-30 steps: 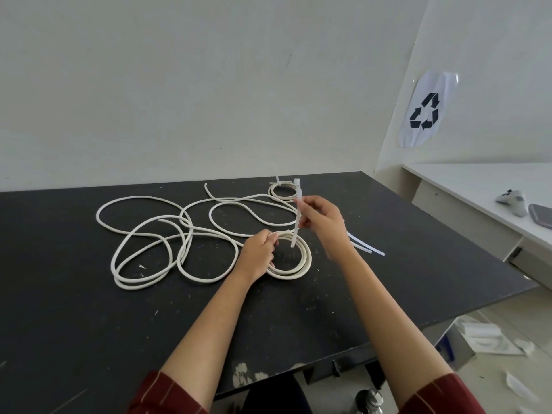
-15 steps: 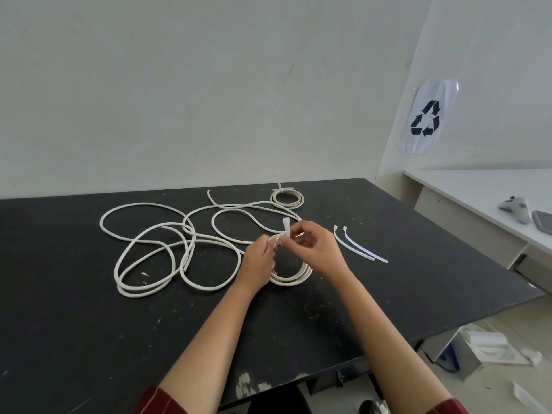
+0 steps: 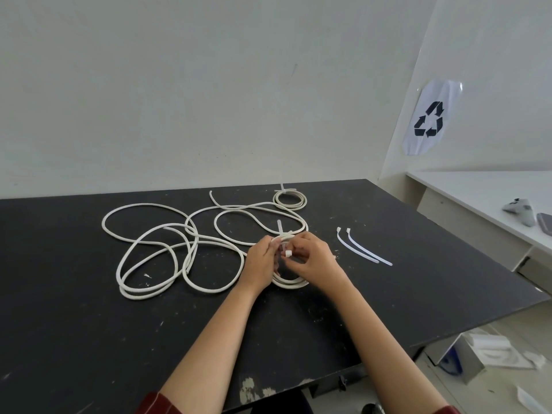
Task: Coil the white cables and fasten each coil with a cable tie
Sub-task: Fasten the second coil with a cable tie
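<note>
A small coil of white cable [image 3: 291, 282] lies on the black table [image 3: 89, 324], mostly hidden under my hands. My left hand [image 3: 260, 262] grips the coil's far side. My right hand [image 3: 313, 259] pinches a white cable tie [image 3: 287, 253] by its head, and the tie's tail sticks up past the coil at the back. Loose white cable [image 3: 167, 249] sprawls in big loops to the left. A finished small coil [image 3: 290, 199] with a tie on it lies at the table's back.
Two spare cable ties [image 3: 363, 249] lie side by side on the table to the right of my hands. A white desk [image 3: 478, 186] with a controller and a phone stands at the far right. Litter lies on the floor below.
My right hand has come down from holding the tie upright above the coil to meet the left hand at the coil. The tie now wraps round the coil's far side.
</note>
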Demonstrator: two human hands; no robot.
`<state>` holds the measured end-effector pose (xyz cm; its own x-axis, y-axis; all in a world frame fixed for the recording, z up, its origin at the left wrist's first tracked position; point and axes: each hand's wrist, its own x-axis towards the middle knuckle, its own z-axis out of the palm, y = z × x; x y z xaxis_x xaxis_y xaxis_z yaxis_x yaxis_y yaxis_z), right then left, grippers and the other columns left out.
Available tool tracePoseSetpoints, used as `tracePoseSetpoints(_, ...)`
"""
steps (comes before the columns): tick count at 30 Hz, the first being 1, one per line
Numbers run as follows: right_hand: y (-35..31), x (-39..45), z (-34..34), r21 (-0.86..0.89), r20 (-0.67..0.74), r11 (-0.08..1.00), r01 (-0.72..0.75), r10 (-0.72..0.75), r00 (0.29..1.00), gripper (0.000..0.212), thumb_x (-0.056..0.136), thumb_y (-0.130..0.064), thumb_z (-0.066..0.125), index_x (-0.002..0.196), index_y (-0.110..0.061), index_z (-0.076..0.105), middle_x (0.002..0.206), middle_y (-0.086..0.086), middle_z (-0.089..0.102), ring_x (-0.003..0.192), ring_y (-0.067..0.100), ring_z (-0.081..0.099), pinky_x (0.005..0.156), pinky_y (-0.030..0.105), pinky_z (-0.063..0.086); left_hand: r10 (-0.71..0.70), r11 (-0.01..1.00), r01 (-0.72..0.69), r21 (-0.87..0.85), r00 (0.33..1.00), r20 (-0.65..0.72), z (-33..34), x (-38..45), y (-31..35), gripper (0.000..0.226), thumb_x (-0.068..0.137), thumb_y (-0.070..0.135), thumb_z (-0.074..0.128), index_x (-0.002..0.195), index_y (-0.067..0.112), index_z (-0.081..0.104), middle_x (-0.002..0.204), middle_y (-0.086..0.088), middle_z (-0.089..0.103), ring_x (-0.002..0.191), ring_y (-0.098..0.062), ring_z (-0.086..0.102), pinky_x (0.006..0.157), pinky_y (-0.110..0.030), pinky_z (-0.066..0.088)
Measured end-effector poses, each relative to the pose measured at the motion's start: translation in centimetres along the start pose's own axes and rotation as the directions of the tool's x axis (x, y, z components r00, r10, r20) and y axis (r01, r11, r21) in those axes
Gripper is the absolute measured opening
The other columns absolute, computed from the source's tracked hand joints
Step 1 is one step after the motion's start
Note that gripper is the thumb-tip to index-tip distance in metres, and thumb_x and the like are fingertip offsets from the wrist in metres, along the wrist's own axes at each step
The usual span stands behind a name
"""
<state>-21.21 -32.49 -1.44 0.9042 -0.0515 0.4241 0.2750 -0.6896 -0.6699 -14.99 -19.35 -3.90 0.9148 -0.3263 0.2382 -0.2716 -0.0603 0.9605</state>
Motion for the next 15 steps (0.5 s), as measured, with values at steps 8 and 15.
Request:
tracePoseSetpoints(8, 0.31, 0.49, 0.15, -0.130, -0.021, 0.989, 0.077, -0.080, 0.997, 0.021, 0.084, 0.005, 0.062, 0.091, -0.010, 0.075, 0.096, 0.001, 0.060, 0.084, 0.011, 0.059, 0.075, 0.015, 0.046, -0.052, 0.998, 0.052, -0.026, 0.999, 0.017, -0.05, 0.18, 0.04, 0.027, 0.102, 0.026, 0.041, 0.087, 0.007, 0.053, 0.064, -0.003, 0.051, 0.049, -0.008, 0.044, 0.047, -0.023, 0.043)
tracePoseSetpoints(15, -0.46, 0.52, 0.69, -0.062, -0.119, 0.995, 0.076, -0.083, 0.989, 0.013, 0.084, 0.006, 0.064, 0.082, -0.005, 0.072, 0.084, -0.005, 0.062, 0.077, 0.006, 0.062, 0.070, 0.019, 0.051, -0.050, 0.986, 0.057, -0.159, 0.998, 0.049, -0.23, -0.16, 0.77, 0.022, 0.102, 0.020, 0.039, 0.087, 0.011, 0.053, 0.062, -0.002, 0.047, 0.045, -0.007, 0.041, 0.042, -0.024, 0.043)
